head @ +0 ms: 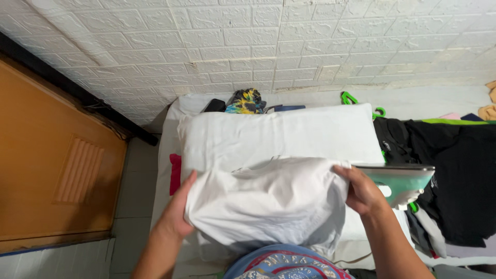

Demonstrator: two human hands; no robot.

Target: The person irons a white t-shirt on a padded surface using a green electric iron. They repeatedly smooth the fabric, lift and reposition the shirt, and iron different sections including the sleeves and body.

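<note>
At far left stands an orange wooden door (57,155) with a ribbed vent panel. The left hand (178,209) curls its fingers around the left edge of a soft, wrinkled white garment (266,199), pinching the cloth. The right hand (361,191) grips the garment's right edge, fingers closed on the fabric. Just right of that grip sits a green-and-white iron (403,183), then dark clothes (449,170). Beyond both grips lies a smooth white padded surface (279,134) under a white brick-textured wall (248,41).

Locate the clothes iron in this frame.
In the head view, the green-and-white iron stands on end at right, just beside the right hand gripping the white garment, against the black clothes.
</note>
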